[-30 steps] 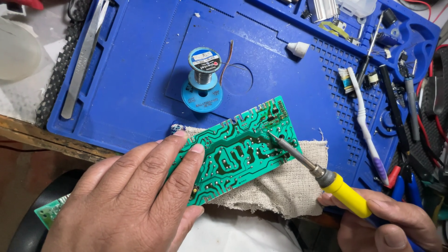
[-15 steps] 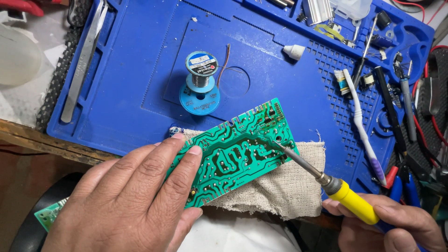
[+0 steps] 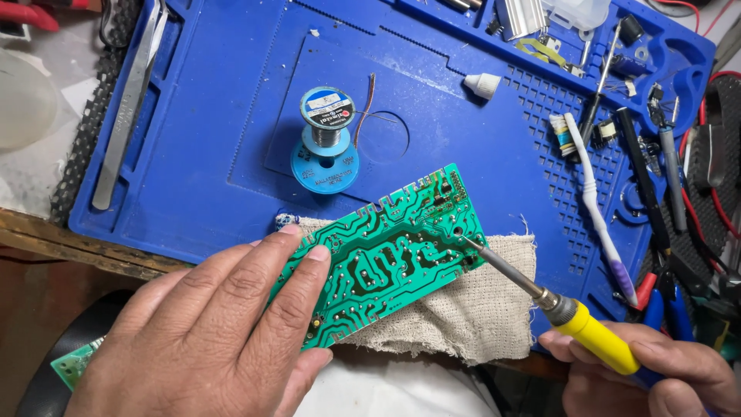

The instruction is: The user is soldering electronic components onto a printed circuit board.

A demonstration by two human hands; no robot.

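A green circuit board [image 3: 386, 255] lies solder side up on a beige cloth [image 3: 463, 316] at the near edge of a blue work mat [image 3: 231, 131]. My left hand [image 3: 208, 332] presses flat on the board's left end, fingers spread. My right hand [image 3: 656, 378] grips a soldering iron [image 3: 571, 316] by its yellow handle. The iron's metal tip touches the board near its upper right corner. A blue spool of solder wire [image 3: 326, 143] stands on the mat just beyond the board.
Long metal tweezers [image 3: 127, 100] lie at the mat's left edge. A white and purple toothbrush [image 3: 598, 208], screwdrivers, pliers with red and blue handles [image 3: 664, 293] and small parts fill the right side. A white cone-shaped cap [image 3: 482, 85] sits behind. Another green board [image 3: 73, 363] shows at lower left.
The iron's tip has slid a little to the right along the board towards its upper right corner, and my right hand has followed. My left hand has stayed on the board.
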